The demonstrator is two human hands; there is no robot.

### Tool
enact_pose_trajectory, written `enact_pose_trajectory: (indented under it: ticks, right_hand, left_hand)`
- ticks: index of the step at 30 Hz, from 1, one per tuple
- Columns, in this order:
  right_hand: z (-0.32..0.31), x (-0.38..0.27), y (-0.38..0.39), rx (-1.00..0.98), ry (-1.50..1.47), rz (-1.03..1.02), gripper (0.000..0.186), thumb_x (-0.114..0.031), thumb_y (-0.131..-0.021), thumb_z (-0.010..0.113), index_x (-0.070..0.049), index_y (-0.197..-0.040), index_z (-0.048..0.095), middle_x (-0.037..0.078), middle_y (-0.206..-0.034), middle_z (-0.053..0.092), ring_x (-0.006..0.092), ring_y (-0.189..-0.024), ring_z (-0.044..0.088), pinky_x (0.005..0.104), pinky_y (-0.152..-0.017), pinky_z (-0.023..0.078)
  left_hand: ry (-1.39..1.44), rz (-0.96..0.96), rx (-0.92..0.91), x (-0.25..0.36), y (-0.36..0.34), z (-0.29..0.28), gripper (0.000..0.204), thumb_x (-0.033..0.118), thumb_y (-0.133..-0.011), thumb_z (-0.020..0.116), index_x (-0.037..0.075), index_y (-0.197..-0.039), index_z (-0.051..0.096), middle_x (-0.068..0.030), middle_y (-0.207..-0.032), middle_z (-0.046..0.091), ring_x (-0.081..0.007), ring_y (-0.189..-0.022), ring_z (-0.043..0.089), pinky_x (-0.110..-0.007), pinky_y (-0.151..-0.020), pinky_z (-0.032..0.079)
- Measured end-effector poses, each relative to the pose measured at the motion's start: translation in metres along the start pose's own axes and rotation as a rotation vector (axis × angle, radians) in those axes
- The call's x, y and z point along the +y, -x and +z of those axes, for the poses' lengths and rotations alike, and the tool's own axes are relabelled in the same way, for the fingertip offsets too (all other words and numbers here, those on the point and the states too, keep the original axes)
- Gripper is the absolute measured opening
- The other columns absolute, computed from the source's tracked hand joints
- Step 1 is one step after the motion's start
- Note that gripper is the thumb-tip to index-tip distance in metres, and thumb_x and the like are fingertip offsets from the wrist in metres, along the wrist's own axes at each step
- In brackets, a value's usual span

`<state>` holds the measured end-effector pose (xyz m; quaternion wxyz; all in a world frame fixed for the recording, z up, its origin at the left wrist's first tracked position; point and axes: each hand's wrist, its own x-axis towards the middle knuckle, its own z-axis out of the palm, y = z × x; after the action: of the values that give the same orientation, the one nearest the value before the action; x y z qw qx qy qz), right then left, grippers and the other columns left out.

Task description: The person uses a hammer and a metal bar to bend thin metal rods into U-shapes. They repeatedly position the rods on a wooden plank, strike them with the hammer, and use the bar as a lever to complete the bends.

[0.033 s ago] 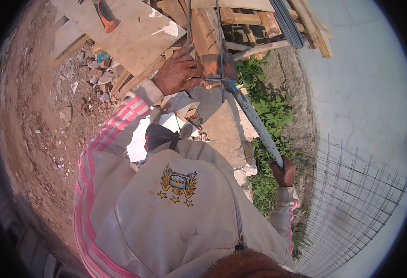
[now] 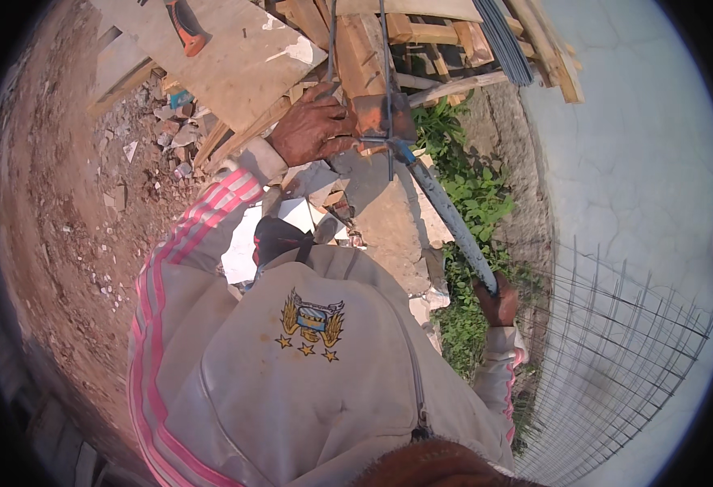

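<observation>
Two bare hands work a single long pale metal bar [image 2: 447, 213] that slants from the upper middle down toward the right. The left hand [image 2: 312, 130] is curled over the bar's blue-tipped upper end, where it meets two thin upright steel rods [image 2: 388, 81] against a reddish wooden block [image 2: 372, 114]; its fingers press down there, though whether they close on the rods or only the block is hard to make out. The right hand [image 2: 498, 302] is wrapped in a fist around the bar's lower end. One broad plywood sheet [image 2: 234, 61] lies at the upper left with one orange-handled tool [image 2: 184, 26] resting on it, and a heap of timber offcuts [image 2: 454, 36] is stacked just beyond the block. One sheet of wire mesh [image 2: 616, 349] leans at the lower right, beside green weeds [image 2: 466, 191].
</observation>
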<state>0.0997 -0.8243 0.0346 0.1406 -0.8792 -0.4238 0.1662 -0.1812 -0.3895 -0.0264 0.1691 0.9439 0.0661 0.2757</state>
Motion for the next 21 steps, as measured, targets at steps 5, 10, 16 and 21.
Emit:
enact_pose_trajectory:
  ticks: [5, 10, 16, 21]
  right_hand:
    - [-0.004, 0.009, -0.013, 0.041, 0.013, -0.051, 0.024, -0.026, -0.079, 0.080, -0.006, -0.082, 0.066, 0.010, -0.062, 0.060, 0.0194, -0.053, 0.059, 0.0355, -0.052, 0.046]
    - [-0.004, 0.019, -0.023, 0.087, 0.105, -0.151, 0.022, -0.025, -0.077, 0.080, -0.008, -0.085, 0.069, 0.013, -0.066, 0.064, 0.0279, -0.058, 0.066, 0.0381, -0.056, 0.049]
    - [-0.019, 0.008, -0.031, 0.084, 0.049, -0.159, 0.024, -0.030, -0.077, 0.078, -0.010, -0.086, 0.069, 0.016, -0.070, 0.067, 0.0374, -0.064, 0.067, 0.0427, -0.058, 0.051]
    - [-0.018, 0.015, -0.037, 0.111, 0.140, -0.182, 0.027, -0.033, -0.077, 0.077, -0.010, -0.083, 0.065, 0.016, -0.067, 0.063, 0.0396, -0.062, 0.064, 0.0441, -0.056, 0.049]
  left_hand:
    - [0.011, -0.014, -0.040, -0.002, 0.002, 0.000, 0.026, 0.034, -0.093, 0.066, 0.010, -0.101, 0.071, -0.0079, -0.080, 0.061, -0.0263, -0.089, 0.060, -0.051, -0.113, 0.032]
    - [0.015, -0.097, 0.002, -0.013, -0.013, 0.002, 0.040, 0.038, -0.100, 0.056, 0.014, -0.132, 0.059, -0.0133, -0.093, 0.068, -0.0334, -0.092, 0.063, -0.051, -0.094, 0.047]
    - [-0.074, -0.235, -0.273, -0.012, -0.048, -0.006, 0.051, 0.044, -0.102, 0.049, 0.017, -0.145, 0.052, -0.0157, -0.102, 0.069, -0.0383, -0.093, 0.066, -0.050, -0.084, 0.053]
    - [-0.153, -0.186, -0.221, -0.016, -0.044, 0.006, 0.051, 0.047, -0.102, 0.048, 0.018, -0.143, 0.054, -0.0148, -0.106, 0.070, -0.0374, -0.095, 0.066, -0.047, -0.083, 0.054]
